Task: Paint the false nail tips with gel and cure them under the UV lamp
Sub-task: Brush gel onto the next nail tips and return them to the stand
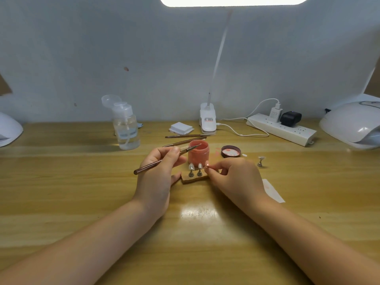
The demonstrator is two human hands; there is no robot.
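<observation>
My left hand (pixel 159 173) grips a brown nail brush (pixel 164 160), whose tip points into the open pink gel jar (pixel 198 154). In front of the jar lies a small base (pixel 193 178) with two nail tips (pixel 195 166) upright on metal stands. My right hand (pixel 232 177) pinches a third nail tip (pixel 208 166) just right of those two. The stand under that tip is hidden by my fingers. One more stand with a tip (pixel 261 161) is alone further right. The white UV lamp (pixel 351 124) sits at the table's far right.
The jar's lid (pixel 230 151) lies right of the jar. Two more brushes (pixel 185 138), a stack of white wipes (pixel 181 128), a pump bottle (pixel 126 126), a clip desk lamp (pixel 208 120) and a power strip (pixel 281 126) line the back. A paper slip (pixel 272 190) lies at right.
</observation>
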